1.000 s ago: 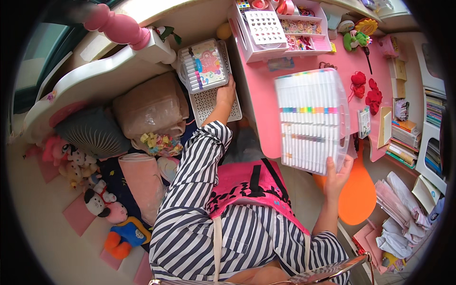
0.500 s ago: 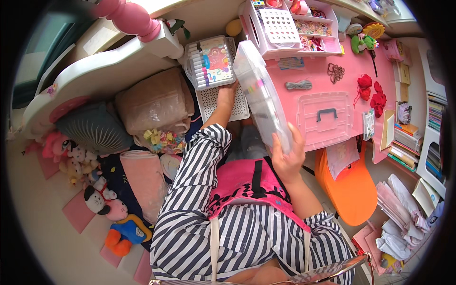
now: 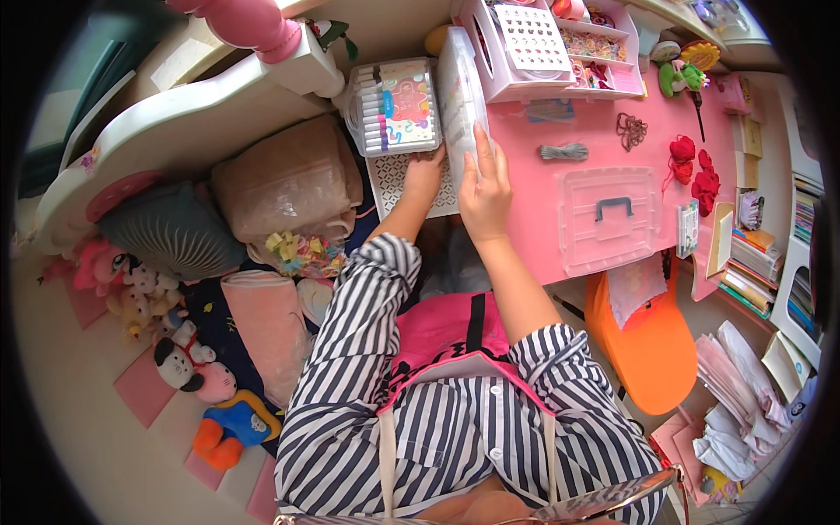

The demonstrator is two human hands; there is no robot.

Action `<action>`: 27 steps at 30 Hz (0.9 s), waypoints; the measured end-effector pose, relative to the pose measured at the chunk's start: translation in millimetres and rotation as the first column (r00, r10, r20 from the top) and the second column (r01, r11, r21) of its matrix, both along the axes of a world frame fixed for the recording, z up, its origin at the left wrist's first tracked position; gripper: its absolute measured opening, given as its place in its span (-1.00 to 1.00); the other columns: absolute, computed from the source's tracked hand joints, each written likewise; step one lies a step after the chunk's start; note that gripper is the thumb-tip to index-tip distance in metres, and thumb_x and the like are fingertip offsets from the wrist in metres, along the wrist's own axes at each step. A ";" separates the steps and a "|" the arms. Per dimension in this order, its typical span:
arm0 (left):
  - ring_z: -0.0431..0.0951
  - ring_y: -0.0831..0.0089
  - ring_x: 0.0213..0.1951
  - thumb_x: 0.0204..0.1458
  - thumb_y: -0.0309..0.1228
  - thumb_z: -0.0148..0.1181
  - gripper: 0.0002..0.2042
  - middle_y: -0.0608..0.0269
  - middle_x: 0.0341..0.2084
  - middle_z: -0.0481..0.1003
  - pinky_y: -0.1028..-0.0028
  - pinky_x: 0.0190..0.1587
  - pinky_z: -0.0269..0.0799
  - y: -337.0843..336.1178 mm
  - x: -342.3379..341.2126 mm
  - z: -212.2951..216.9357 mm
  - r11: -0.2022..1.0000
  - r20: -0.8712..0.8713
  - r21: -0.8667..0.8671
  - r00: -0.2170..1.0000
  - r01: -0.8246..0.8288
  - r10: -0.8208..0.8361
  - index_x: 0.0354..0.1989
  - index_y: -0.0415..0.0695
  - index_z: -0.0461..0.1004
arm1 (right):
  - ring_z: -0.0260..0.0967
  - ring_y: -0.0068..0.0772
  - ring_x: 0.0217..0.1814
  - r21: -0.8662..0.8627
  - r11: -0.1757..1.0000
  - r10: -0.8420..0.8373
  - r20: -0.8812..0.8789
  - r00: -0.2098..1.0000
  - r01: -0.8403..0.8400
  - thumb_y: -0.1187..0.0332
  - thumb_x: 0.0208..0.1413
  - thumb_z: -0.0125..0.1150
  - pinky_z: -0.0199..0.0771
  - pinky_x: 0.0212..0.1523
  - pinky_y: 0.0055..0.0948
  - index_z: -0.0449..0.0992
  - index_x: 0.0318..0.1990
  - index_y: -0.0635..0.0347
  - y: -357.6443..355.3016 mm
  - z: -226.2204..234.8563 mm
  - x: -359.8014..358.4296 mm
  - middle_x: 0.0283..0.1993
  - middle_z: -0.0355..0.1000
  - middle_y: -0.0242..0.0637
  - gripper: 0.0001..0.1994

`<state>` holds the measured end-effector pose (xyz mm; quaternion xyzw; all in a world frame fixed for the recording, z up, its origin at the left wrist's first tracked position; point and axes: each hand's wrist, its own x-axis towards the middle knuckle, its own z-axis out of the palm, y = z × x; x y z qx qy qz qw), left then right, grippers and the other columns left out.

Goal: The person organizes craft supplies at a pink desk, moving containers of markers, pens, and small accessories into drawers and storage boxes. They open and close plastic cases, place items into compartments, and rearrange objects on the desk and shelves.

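Both your hands are up at the near-left corner of the pink desk (image 3: 534, 227). Your left hand (image 3: 423, 175) reaches forward over the white perforated tray (image 3: 398, 179) that lies off the desk's left edge; its fingers are curled under the bottom of the clear plastic marker case (image 3: 459, 105), though you cannot tell how firmly they grip. Just left of that hand, a second clear case of markers with a colourful card lid (image 3: 394, 107) lies flat, touching the tray's far end. Your right hand (image 3: 484, 188) lies spread, fingers straight and pressed flat against the side of the clear plastic marker case, which stands on edge at the desk's left border, between the flat marker case and the white desktop drawer organiser (image 3: 525, 44) at the desk's back.

Further right on the desk, a grey coil of cord (image 3: 564, 151) lies near the middle, and a clear lidded storage box with a dark handle (image 3: 610, 219) sits at the front. An orange chair (image 3: 647, 350) stands below the desk's front-right edge.
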<state>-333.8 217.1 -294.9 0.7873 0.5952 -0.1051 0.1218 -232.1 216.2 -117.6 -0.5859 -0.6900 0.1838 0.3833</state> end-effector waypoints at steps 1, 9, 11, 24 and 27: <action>0.33 0.15 0.11 -0.01 -0.41 0.09 -0.66 0.22 0.12 0.30 0.20 0.06 0.30 -7.8 -7.7 12.6 0.962 0.078 0.267 0.994 0.059 -0.082 -0.01 -0.13 0.45 | 0.37 0.03 0.05 -0.015 1.000 -0.014 -0.007 1.000 0.014 0.48 0.15 0.06 0.42 -0.05 -0.23 0.32 0.22 0.01 3.1 -6.4 -2.0 0.06 0.34 0.03 -0.56; 0.37 0.29 0.07 0.15 -0.21 0.02 -0.52 0.02 0.04 0.36 0.34 0.11 0.25 -14.6 -94.2 29.6 0.253 0.771 -0.602 -0.468 -0.757 0.432 0.16 -0.25 0.22 | 0.24 0.05 0.22 -0.145 0.984 0.107 -0.010 0.994 -0.107 0.49 0.12 0.05 0.39 0.08 -0.24 0.01 0.35 0.12 7.5 -17.0 1.5 0.25 0.21 -0.05 -0.38; 0.21 0.23 0.21 0.19 -0.13 -0.04 -0.36 -0.03 0.21 0.19 0.37 0.22 0.09 10.1 -103.5 51.3 0.357 0.776 -0.609 -0.436 -0.709 0.456 0.32 -0.23 -0.06 | 0.26 0.05 0.19 -0.124 0.984 0.130 0.008 0.991 -0.128 0.49 0.11 0.04 0.41 0.04 -0.24 0.01 0.35 0.11 6.3 -13.5 5.8 0.27 0.19 -0.06 -0.38; 0.44 0.43 -0.09 0.24 -0.23 -0.15 -0.74 0.31 -0.13 0.47 0.36 -0.01 0.29 -1.1 -101.8 22.1 0.367 0.517 -0.845 -0.770 -0.389 0.374 -0.07 -0.09 0.39 | 0.25 0.05 0.20 -0.152 0.970 0.197 0.041 0.980 -0.189 0.50 0.10 0.03 0.44 0.00 -0.17 -0.05 0.36 -0.02 -12.8 -23.9 20.4 0.31 0.12 -0.11 -0.33; 0.42 0.43 -0.22 0.19 -0.14 -0.06 -0.72 0.36 -0.34 0.48 0.37 -0.09 0.30 -15.2 -72.2 -7.6 0.119 0.275 -0.961 -0.904 -0.249 0.327 -0.24 -0.08 0.45 | 0.28 0.13 0.14 -0.189 0.960 0.221 0.059 0.974 -0.206 0.51 0.09 0.03 0.46 -0.06 -0.12 -0.07 0.37 -0.02 -5.7 -23.6 18.1 0.33 0.11 -0.11 -0.31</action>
